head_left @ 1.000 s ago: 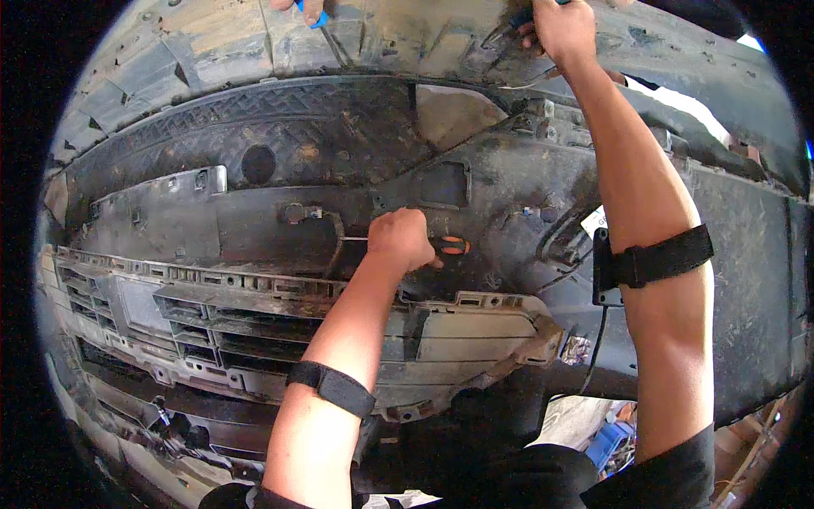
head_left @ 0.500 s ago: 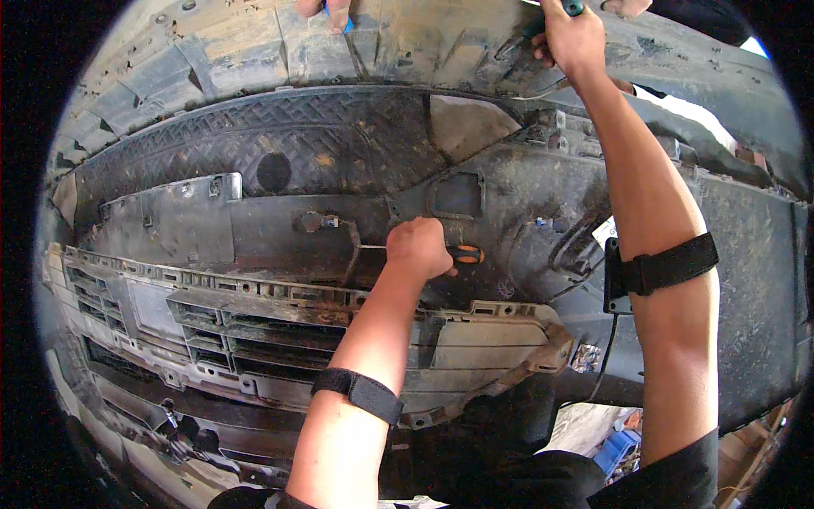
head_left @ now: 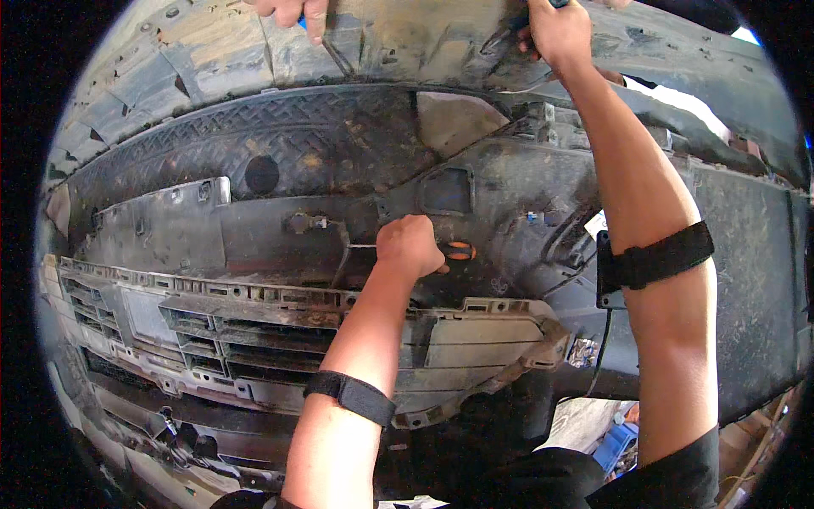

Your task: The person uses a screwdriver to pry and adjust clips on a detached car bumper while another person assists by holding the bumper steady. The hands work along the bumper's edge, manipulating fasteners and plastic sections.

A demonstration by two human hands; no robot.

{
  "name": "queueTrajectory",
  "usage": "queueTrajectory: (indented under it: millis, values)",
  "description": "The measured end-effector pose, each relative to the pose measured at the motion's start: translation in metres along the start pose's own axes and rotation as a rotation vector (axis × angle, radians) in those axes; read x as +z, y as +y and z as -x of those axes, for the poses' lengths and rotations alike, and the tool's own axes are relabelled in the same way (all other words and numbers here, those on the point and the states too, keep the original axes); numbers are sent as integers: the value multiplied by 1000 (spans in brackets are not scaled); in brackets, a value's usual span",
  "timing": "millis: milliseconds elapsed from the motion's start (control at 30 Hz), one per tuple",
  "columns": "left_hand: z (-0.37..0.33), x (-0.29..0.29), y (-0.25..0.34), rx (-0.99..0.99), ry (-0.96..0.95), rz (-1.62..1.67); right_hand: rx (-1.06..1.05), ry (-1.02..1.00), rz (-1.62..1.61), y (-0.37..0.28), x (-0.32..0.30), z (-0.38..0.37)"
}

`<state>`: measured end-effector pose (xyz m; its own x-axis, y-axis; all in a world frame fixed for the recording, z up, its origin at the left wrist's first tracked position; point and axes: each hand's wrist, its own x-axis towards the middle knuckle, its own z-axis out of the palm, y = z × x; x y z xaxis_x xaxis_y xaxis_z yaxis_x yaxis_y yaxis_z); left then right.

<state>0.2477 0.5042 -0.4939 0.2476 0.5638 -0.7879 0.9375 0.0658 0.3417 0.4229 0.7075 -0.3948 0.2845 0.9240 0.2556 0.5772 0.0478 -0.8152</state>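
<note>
My left hand (head_left: 409,246) is closed in a fist around a screwdriver. The screwdriver's orange and black handle (head_left: 462,250) sticks out to the right of the fist, and a thin metal shaft shows on its left. Under the hand lies a dusty black plastic car bumper (head_left: 517,178). My right hand (head_left: 560,34), at the top edge, is closed around a tool with a dark teal handle (head_left: 557,3); the tool's working end cannot be made out. That hand is over the bumper's dirty far section (head_left: 407,42).
A slatted grille panel (head_left: 254,339) crosses the near side. Another person's hand (head_left: 292,12) holds a blue-handled tool at the top; part of a further hand (head_left: 612,2) shows beyond my right hand. A blue bin (head_left: 616,445) stands at lower right.
The bumper and both my hands appear shifted slightly left in the view. The other person's hand at the top has come further into view. Both my grips look the same.
</note>
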Motion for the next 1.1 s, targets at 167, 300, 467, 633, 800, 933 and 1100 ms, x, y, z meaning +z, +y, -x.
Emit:
queueTrajectory:
  millis: [167, 300, 467, 633, 800, 933, 1100]
  values:
    - [1, -1, 0, 31, 2, 13, -214, 95, 97, 12, 2, -5]
    - [0, -1, 1, 25, -12, -7, -207, 60, 123, 16, 2, -8]
    - [1, 1, 0, 44, 19, 2, -235, 76, 151, 15, 2, -8]
    - [0, 0, 1, 21, 1, -11, -114, 111, 151, 11, 3, -3]
    - [0, 3, -1, 31, 41, 0, -127, 150, 147, 14, 3, -3]
    - [-2, 4, -5, 81, 61, 28, -204, 129, 311, 25, 0, -14]
    - [-3, 4, -5, 50, 22, 2, -109, 93, 210, 38, 5, -21]
